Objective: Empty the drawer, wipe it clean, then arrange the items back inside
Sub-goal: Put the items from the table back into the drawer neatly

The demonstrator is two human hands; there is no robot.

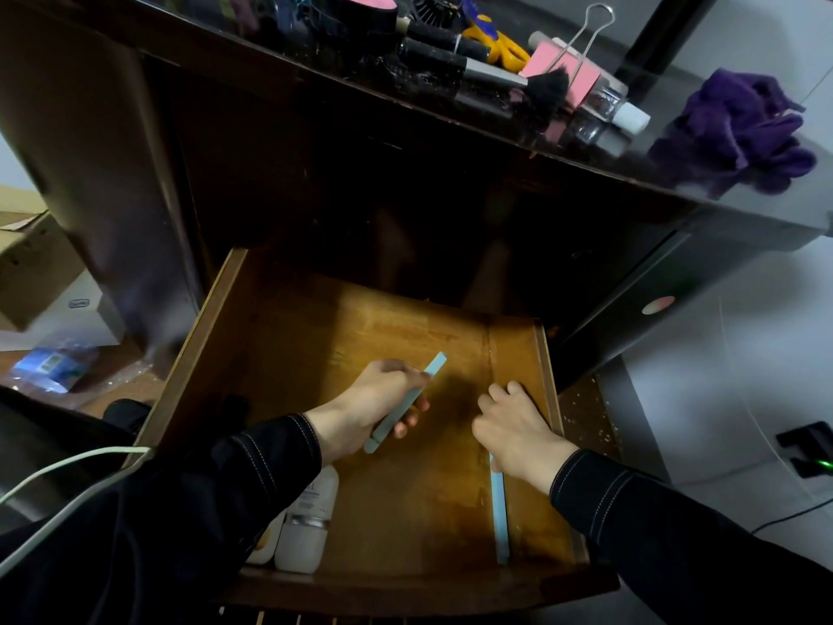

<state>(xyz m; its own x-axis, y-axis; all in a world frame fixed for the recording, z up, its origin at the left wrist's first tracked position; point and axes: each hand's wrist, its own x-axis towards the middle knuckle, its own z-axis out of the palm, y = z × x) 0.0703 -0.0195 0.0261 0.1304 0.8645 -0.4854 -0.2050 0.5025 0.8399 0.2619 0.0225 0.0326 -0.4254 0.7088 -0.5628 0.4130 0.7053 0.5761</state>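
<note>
At far left, on the floor, a brown cardboard box (27,263) and a blue plastic packet (49,365). In the middle, pulled open beneath the dark glossy table (766,205), the brown wooden drawer (194,354). Two white bottles (306,530) at its near-left corner, half hidden by a dark sleeve. Left hand (378,399) inside, fingers wrapped round a pale blue flat stick (435,365). Right hand (514,426) curled over the top of a second pale blue stick (499,516) by the right wall, grip hidden, impossible to tell. At right on the table, a crumpled purple cloth (743,128).

Single head view, wide-angle, steeply down into open drawer (315,336), close above.
</note>
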